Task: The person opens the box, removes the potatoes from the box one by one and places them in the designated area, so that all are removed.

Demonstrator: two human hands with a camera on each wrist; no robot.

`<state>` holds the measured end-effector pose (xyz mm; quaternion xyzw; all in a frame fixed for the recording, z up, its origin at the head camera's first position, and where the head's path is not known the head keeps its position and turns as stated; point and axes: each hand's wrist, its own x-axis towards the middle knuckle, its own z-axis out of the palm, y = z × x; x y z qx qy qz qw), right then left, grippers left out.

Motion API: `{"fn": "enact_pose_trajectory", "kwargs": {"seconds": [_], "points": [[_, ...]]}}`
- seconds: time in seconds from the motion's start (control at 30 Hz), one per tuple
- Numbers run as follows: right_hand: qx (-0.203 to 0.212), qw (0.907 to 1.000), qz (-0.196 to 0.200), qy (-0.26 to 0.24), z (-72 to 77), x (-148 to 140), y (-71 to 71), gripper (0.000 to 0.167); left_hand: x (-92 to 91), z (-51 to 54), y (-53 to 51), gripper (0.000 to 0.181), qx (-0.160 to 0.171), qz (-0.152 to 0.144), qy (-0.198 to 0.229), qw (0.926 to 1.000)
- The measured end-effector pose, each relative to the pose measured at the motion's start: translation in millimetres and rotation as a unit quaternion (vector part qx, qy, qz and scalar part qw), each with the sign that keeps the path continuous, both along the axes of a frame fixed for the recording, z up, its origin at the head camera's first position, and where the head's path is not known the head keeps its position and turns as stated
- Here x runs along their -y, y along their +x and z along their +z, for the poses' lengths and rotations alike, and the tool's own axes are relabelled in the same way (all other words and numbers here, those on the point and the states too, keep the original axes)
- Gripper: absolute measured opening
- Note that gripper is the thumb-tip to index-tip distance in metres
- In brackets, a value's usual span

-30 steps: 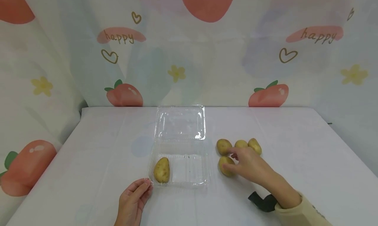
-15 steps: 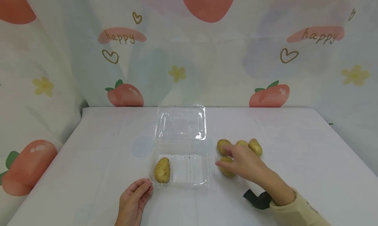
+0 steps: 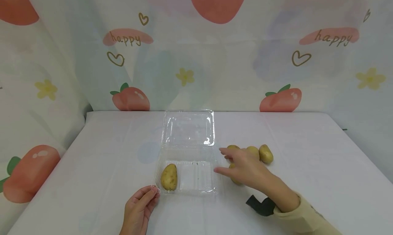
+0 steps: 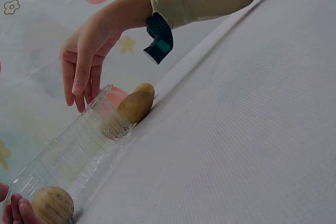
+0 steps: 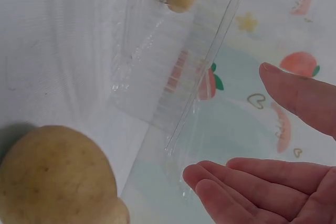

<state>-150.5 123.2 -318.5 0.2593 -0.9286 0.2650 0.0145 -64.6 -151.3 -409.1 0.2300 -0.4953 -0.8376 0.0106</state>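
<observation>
A clear plastic clamshell box [image 3: 196, 185] lies with its lid [image 3: 188, 127] raised at the back. Inside, at the left, is one potato [image 3: 169, 177]. My left hand [image 3: 139, 209] pinches the box's near left corner between thumb and fingers. To the right of the box, my right hand [image 3: 250, 168] hovers above several loose potatoes [image 3: 266, 154], partly covering them in the head view. Its thumb and fingers are spread apart, and the right wrist view shows nothing between them. A large potato [image 5: 58, 177] appears below that hand in the right wrist view.
A white cloth [image 3: 101, 180] covers the table. Behind it hangs a printed fabric backdrop [image 3: 215, 64] that also closes off the left side. A black curved device [image 3: 261, 206] is at my right wrist, by the beige sleeve [image 3: 302, 214].
My right hand has moved left toward the box, its thumb and fingers spreading wider. The potatoes stay where they were. My left hand keeps its hold on the box corner.
</observation>
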Motion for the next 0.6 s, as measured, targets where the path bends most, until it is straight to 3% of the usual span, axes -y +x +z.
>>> {"fn": "enact_pose_trajectory", "kwargs": {"seconds": [0.23, 0.47, 0.6], "points": [[0.002, 0.9999, 0.014, 0.0, -0.3, 11, -1.5, 0.054, -0.4, 0.3, -0.3, 0.004, 0.003, 0.001, -0.003, 1.0], [-0.037, 0.9983, 0.042, 0.015, -7.2, 23, -4.9, 0.052, -1.0, 0.8, -0.6, 0.004, -0.001, 0.002, 0.002, 1.0], [-0.016, 0.9985, 0.051, 0.009, -8.9, 30, -5.9, 0.054, -0.7, 0.8, 0.0, 0.004, -0.002, 0.003, 0.0, 1.0]]}}
